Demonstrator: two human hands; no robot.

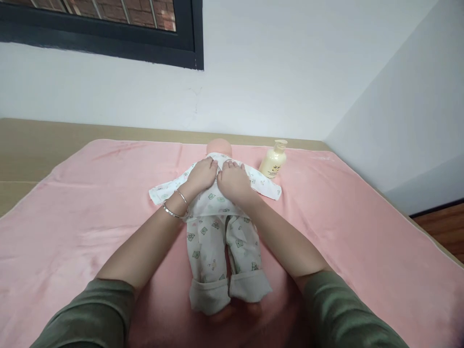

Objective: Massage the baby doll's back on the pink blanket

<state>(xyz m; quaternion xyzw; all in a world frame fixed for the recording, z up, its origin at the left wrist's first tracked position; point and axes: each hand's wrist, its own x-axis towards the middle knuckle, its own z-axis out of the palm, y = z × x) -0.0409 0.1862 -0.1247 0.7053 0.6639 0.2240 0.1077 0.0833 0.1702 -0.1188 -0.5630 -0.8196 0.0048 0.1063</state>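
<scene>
A doll in a white printed top (213,205) and matching trousers (208,249) with turned-up cuffs lies on a pink cloth (108,217), its bald head (219,147) pointing away from me. Both sleeves of the top spread out to the sides. My left hand (203,174), with silver bangles at the wrist, rests on the upper chest, its fingers closed at the top's fabric near the neckline. Beside it, nearly touching, my right hand (234,181) lies on the other side of the chest, fingers bent over the fabric. The fingertips of both hands are partly hidden.
A cream pump bottle (273,160) stands beyond the doll's sleeve on the right. The cloth covers a wooden surface (43,142) that meets a white wall (261,96). A dark window frame (190,34) is at the upper left.
</scene>
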